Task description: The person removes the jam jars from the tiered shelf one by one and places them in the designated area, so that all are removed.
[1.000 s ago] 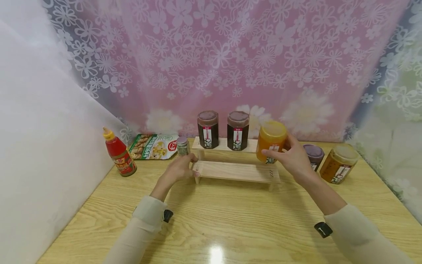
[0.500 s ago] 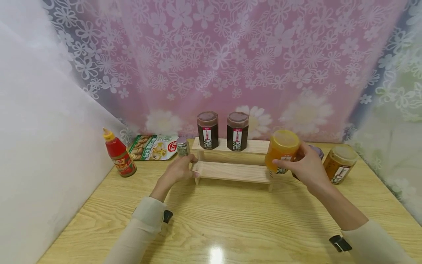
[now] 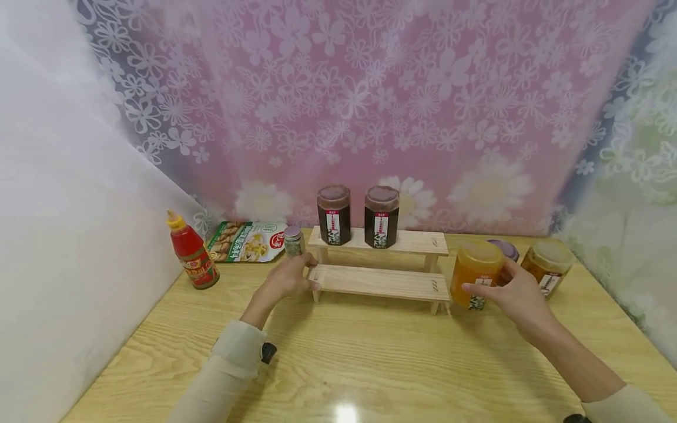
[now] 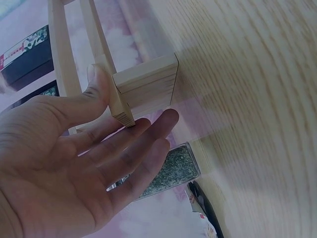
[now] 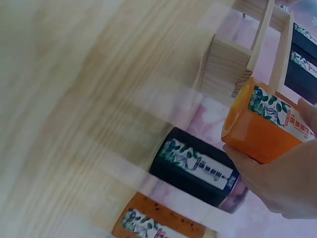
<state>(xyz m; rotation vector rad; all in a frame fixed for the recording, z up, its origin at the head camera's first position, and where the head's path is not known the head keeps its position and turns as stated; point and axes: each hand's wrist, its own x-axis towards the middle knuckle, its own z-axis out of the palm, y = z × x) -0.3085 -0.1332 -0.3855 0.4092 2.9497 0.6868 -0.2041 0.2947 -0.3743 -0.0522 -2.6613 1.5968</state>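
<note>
A two-step wooden rack (image 3: 378,282) stands on the table. My left hand (image 3: 285,280) holds the left end of its lower board; in the left wrist view the thumb lies on one side of the wood and the fingers on the other. With my right hand (image 3: 523,302) I grip a jar of orange contents (image 3: 473,271) by its sides, to the right of the rack. The right wrist view shows this orange jar (image 5: 267,124) overlapping the rack's end. Two dark jars (image 3: 334,217) stand on the upper board, whose right part is bare.
Behind my right hand stand a purple-lidded dark jar (image 3: 505,249) and a brown-orange jar (image 3: 547,264). A small spice bottle (image 3: 293,242) is beside the rack's left end. Farther left are a food packet (image 3: 245,242) and a red sauce bottle (image 3: 194,255). A floral curtain (image 3: 370,106) hangs behind.
My right hand has carried the orange jar from in front of the upper board's right end, down and right, past the rack's end. My left hand has stayed at the lower board.
</note>
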